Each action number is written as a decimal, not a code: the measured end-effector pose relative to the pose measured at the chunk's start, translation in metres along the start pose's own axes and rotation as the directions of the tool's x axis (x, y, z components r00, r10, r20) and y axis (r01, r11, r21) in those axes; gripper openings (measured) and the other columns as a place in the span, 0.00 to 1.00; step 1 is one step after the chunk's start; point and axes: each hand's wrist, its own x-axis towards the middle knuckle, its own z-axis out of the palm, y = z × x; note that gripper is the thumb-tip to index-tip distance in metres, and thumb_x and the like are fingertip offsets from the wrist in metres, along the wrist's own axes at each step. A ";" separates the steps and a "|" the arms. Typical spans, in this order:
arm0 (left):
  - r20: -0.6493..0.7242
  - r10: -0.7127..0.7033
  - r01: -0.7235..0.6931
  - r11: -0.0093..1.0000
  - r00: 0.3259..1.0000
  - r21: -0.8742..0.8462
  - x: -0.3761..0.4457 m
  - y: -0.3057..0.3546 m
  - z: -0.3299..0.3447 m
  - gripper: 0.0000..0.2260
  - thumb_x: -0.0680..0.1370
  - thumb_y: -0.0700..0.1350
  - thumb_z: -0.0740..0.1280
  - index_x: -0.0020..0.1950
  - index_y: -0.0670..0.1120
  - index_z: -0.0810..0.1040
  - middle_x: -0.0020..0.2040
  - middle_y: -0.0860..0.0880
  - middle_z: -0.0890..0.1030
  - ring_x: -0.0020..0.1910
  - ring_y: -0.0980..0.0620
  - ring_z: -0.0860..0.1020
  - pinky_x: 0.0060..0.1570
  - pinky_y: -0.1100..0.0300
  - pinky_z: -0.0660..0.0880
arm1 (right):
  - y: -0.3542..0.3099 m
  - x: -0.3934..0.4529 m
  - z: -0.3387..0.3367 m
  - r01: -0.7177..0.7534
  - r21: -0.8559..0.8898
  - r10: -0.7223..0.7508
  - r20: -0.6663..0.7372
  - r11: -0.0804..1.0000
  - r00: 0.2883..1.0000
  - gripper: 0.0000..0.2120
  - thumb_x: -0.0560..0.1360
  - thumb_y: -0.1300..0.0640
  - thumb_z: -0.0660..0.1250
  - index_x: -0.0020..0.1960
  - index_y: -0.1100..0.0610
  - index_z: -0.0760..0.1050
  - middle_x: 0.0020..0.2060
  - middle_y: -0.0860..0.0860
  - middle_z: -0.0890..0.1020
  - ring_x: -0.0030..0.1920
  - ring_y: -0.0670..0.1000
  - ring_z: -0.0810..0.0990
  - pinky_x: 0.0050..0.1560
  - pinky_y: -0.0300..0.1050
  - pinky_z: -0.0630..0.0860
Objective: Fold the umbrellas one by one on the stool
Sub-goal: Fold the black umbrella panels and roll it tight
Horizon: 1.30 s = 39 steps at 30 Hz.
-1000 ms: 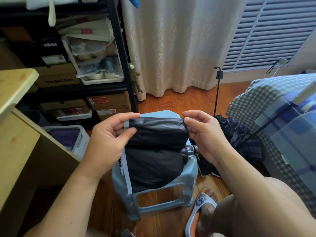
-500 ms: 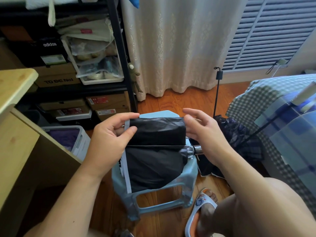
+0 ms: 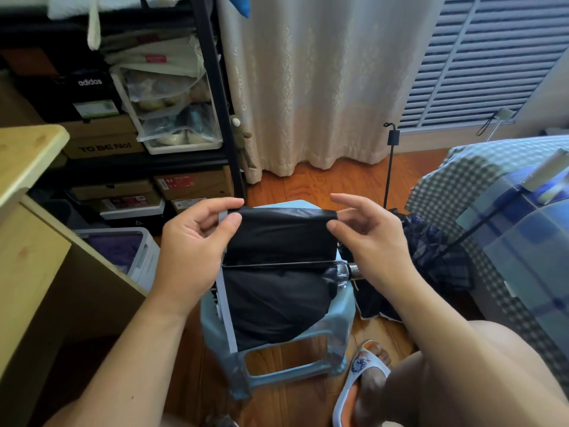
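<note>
The black umbrella (image 3: 277,272) lies across the pale blue stool (image 3: 338,322), its upper fabric fold lifted and pinched at one end by my left hand (image 3: 197,241) and at the other by my right hand (image 3: 366,238), a plaid umbrella (image 3: 431,257) on the floor beside.

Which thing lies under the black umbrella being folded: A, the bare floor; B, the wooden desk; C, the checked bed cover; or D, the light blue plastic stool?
D: the black umbrella rests on the light blue stool, whose seat edge and legs show beneath the fabric.
</note>
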 end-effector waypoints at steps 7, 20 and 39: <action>-0.017 0.021 -0.020 0.998 1.000 0.057 -0.001 0.005 0.004 0.13 0.80 0.38 0.69 0.59 0.54 0.82 0.53 0.54 0.86 0.56 0.54 0.84 0.56 0.52 0.82 | 0.005 0.000 -0.001 -0.092 0.035 0.091 0.031 0.995 0.995 0.20 0.74 0.62 0.77 0.62 0.45 0.81 0.51 0.53 0.83 0.53 0.54 0.84 0.60 0.55 0.82; 0.085 0.083 -0.099 0.972 0.993 0.215 0.024 0.000 -0.005 0.32 0.73 0.58 0.74 0.75 0.62 0.67 0.69 0.57 0.76 0.71 0.58 0.72 0.72 0.54 0.68 | 0.010 0.016 -0.005 -0.073 0.060 0.072 0.018 0.996 0.997 0.07 0.75 0.65 0.75 0.44 0.54 0.85 0.44 0.58 0.86 0.50 0.66 0.83 0.57 0.67 0.80; 0.113 0.086 -0.098 0.990 0.990 0.099 0.024 0.012 0.002 0.13 0.81 0.38 0.68 0.60 0.53 0.82 0.51 0.55 0.86 0.54 0.56 0.83 0.55 0.64 0.79 | 0.010 0.001 0.003 -0.085 -0.259 0.090 0.005 0.962 0.996 0.22 0.75 0.55 0.76 0.68 0.47 0.78 0.41 0.43 0.82 0.44 0.43 0.82 0.50 0.38 0.79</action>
